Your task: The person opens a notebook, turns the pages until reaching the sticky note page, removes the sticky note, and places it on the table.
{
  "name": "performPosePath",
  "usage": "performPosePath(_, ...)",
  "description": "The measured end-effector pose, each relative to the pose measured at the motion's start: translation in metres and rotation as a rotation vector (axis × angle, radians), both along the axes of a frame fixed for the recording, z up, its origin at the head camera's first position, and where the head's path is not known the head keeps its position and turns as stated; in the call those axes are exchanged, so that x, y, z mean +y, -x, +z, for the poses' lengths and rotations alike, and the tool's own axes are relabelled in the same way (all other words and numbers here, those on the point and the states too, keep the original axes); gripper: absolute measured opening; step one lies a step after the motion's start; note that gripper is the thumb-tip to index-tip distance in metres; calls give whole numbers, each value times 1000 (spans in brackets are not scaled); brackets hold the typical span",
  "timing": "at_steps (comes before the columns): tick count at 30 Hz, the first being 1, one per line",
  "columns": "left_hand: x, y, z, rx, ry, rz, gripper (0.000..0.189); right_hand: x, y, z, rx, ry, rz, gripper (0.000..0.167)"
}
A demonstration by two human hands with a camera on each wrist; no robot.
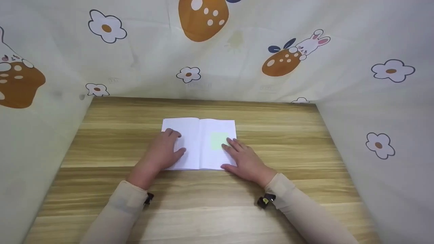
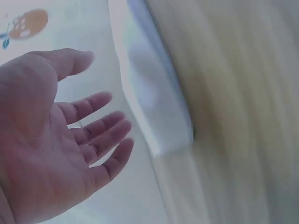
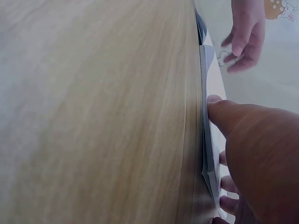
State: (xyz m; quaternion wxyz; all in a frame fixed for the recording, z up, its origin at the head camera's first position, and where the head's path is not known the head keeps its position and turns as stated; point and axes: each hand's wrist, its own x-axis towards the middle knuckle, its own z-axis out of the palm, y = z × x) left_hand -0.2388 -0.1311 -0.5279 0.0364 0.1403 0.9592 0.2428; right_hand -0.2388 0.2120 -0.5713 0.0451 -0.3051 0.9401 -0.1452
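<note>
A notebook point(image 1: 188, 135) lies spread flat on the wooden table, both pages white. On its right page is a pale green square sticky note point(image 1: 217, 139). My right hand point(image 1: 249, 162) rests on the outer part of that page, with fingertips at the note's right edge and the thumb near the bottom edge. Over the left page hovers my left hand point(image 1: 162, 151), fingers loosely bent and thumb apart. The left wrist view shows the left palm point(image 2: 51, 140) holding nothing, raised off the paper. In the right wrist view the right thumb point(image 3: 222, 109) touches the page.
Wood-grained tabletop point(image 1: 210, 206) surrounds the notebook. A pale curtain point(image 1: 142, 57) printed with flowers, rabbits and orange fruit rises behind the table and along both sides. Dark wrist devices point(image 1: 266, 200) sit at the cuffs of the beige sleeves point(image 1: 301, 210).
</note>
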Motion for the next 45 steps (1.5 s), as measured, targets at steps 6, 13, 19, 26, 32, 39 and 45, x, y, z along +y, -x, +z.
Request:
performPosePath(6,13,7,-2,-120,77,-78,80,-1,1,1,-12,-5,1,82)
performPosePath(13,18,17,5,-249,153,-127,103,0,-1,4,-35,-11,-14,82)
performPosePath(19,22,20,-1,-241,159,-155,108,-1,-1,1,-26,-3,-8,81)
performPosePath(26,21,17,-6,-278,164,-122,103,0,-1,-1,-27,2,-8,81)
performPosePath(32,25,19,-1,-294,150,-98,102,1,0,4,-31,13,-9,81)
performPosePath(39,28,21,4,-318,149,-77,103,-2,6,15,-44,6,8,80)
performPosePath(45,28,22,1,-317,148,-70,103,-7,15,22,-11,49,14,68)
